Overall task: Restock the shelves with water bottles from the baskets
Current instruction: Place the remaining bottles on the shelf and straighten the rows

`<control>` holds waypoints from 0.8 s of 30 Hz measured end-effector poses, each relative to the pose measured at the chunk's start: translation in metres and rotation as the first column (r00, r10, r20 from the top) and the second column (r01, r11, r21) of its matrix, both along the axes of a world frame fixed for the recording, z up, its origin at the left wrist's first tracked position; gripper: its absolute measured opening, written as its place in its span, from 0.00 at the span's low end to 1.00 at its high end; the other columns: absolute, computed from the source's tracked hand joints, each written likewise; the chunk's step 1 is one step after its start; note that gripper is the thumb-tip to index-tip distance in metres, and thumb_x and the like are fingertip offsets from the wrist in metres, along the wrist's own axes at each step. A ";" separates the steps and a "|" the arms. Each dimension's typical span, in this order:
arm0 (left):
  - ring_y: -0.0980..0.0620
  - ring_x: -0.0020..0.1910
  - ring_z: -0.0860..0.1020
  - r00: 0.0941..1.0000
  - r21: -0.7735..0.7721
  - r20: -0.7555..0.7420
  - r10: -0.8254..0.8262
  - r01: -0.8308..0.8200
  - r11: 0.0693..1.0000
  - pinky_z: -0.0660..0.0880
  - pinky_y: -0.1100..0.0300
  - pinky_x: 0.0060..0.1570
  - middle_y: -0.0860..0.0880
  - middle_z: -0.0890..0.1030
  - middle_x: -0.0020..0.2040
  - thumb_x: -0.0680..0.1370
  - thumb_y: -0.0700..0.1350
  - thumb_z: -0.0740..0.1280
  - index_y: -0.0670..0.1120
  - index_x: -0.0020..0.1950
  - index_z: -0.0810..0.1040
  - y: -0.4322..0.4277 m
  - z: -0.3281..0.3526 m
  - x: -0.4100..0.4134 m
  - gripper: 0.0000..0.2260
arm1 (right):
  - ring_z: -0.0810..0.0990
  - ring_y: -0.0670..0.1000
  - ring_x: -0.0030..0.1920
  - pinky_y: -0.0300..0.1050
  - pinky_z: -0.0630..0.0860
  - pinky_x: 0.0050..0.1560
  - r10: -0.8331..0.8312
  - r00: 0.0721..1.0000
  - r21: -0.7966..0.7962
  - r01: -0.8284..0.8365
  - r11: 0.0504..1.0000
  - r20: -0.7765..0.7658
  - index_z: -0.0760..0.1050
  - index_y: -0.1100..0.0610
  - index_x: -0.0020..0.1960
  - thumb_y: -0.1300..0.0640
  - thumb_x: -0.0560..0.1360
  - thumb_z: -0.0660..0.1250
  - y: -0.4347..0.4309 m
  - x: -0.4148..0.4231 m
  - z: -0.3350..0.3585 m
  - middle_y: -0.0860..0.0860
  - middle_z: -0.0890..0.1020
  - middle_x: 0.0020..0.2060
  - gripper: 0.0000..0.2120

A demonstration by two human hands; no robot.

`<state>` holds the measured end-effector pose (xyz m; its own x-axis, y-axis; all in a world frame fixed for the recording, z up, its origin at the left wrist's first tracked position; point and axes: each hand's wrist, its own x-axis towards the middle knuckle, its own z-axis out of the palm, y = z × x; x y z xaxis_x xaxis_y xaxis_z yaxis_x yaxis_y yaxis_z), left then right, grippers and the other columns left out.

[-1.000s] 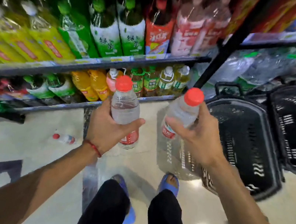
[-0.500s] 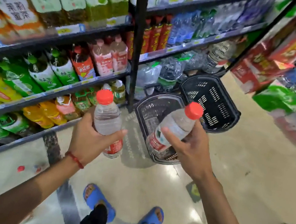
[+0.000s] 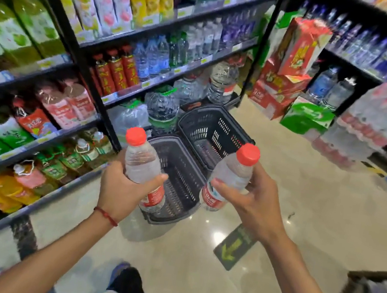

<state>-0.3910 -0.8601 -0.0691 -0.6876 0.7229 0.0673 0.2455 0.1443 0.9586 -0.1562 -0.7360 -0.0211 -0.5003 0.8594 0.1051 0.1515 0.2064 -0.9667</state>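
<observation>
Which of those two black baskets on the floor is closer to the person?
The near basket, seen between the left-hand bottle and the right-hand bottle. The far basket sits beyond it, by the big water jugs.

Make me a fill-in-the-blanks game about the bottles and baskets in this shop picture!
1. The left hand holds the left bottle, the right hand holds the right bottle, and both caps are ____.
2. The near basket and the far basket stand on the ____.
3. The red bracelet is on the ____ wrist.

Missing words: red; floor; left.
</observation>
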 end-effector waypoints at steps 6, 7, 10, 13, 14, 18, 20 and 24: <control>0.55 0.48 0.85 0.998 -0.032 -0.026 -0.065 0.064 0.997 0.82 0.51 0.52 0.54 0.87 0.49 0.59 0.62 0.81 0.51 0.55 0.83 0.083 0.005 0.049 0.29 | 0.86 0.51 0.52 0.58 0.82 0.57 -0.067 0.998 0.023 0.067 0.997 0.011 0.81 0.50 0.60 0.47 0.67 0.83 0.073 0.058 0.002 0.45 0.87 0.52 0.24; 0.54 0.48 0.85 0.997 -0.039 -0.033 -0.073 0.072 0.997 0.82 0.48 0.52 0.54 0.87 0.48 0.59 0.63 0.81 0.51 0.55 0.83 0.100 0.004 0.053 0.29 | 0.86 0.51 0.53 0.58 0.82 0.57 -0.079 0.997 0.033 0.079 0.996 0.007 0.81 0.50 0.60 0.47 0.67 0.84 0.089 0.064 0.002 0.45 0.87 0.52 0.25; 0.55 0.49 0.85 0.994 -0.038 -0.046 -0.100 0.099 0.994 0.82 0.50 0.53 0.55 0.87 0.48 0.59 0.61 0.81 0.52 0.54 0.82 0.155 0.005 0.065 0.28 | 0.86 0.49 0.53 0.56 0.82 0.58 -0.109 0.994 0.051 0.108 0.993 0.004 0.81 0.52 0.61 0.47 0.65 0.84 0.138 0.079 0.001 0.46 0.87 0.52 0.28; 0.57 0.48 0.85 0.995 -0.008 -0.019 -0.097 0.096 0.995 0.82 0.55 0.52 0.55 0.87 0.49 0.59 0.61 0.81 0.50 0.55 0.82 0.218 0.004 0.076 0.29 | 0.86 0.51 0.52 0.56 0.82 0.58 -0.125 0.992 0.045 0.125 0.991 -0.009 0.81 0.52 0.61 0.48 0.64 0.84 0.195 0.091 0.001 0.47 0.87 0.52 0.28; 0.57 0.48 0.85 0.995 -0.008 -0.019 -0.096 0.096 0.995 0.81 0.57 0.51 0.55 0.86 0.48 0.59 0.61 0.80 0.50 0.55 0.81 0.240 0.004 0.080 0.29 | 0.86 0.51 0.52 0.56 0.83 0.58 -0.134 0.991 0.040 0.134 0.990 -0.013 0.81 0.53 0.61 0.49 0.64 0.84 0.216 0.095 0.001 0.48 0.87 0.51 0.28; 0.54 0.46 0.85 0.998 -0.005 0.001 -0.063 0.063 0.998 0.82 0.53 0.50 0.53 0.86 0.47 0.59 0.61 0.81 0.52 0.53 0.80 0.313 0.005 0.096 0.27 | 0.86 0.52 0.52 0.58 0.83 0.58 -0.135 0.991 0.022 0.135 0.991 -0.008 0.81 0.53 0.60 0.47 0.64 0.83 0.291 0.107 0.008 0.47 0.87 0.51 0.27; 0.56 0.46 0.85 0.998 -0.018 -0.003 -0.070 0.070 0.997 0.82 0.55 0.49 0.54 0.86 0.47 0.59 0.61 0.80 0.53 0.53 0.80 0.348 0.010 0.101 0.27 | 0.86 0.51 0.53 0.59 0.82 0.57 -0.126 0.992 0.042 0.126 0.991 0.000 0.81 0.50 0.60 0.43 0.65 0.83 0.328 0.110 0.012 0.45 0.87 0.51 0.27; 0.58 0.48 0.84 0.997 -0.008 -0.039 -0.063 0.062 0.998 0.80 0.59 0.50 0.55 0.86 0.48 0.59 0.62 0.80 0.52 0.54 0.81 0.412 0.022 0.107 0.28 | 0.86 0.51 0.54 0.59 0.82 0.58 -0.073 0.997 0.055 0.073 0.996 -0.002 0.80 0.50 0.60 0.43 0.65 0.83 0.400 0.109 0.014 0.46 0.86 0.53 0.27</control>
<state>-0.2842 -0.4481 -0.0470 -0.6380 0.7650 0.0878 0.2914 0.1344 0.9471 -0.0469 -0.3365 -0.0067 -0.4363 0.8866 0.1535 0.1684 0.2481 -0.9540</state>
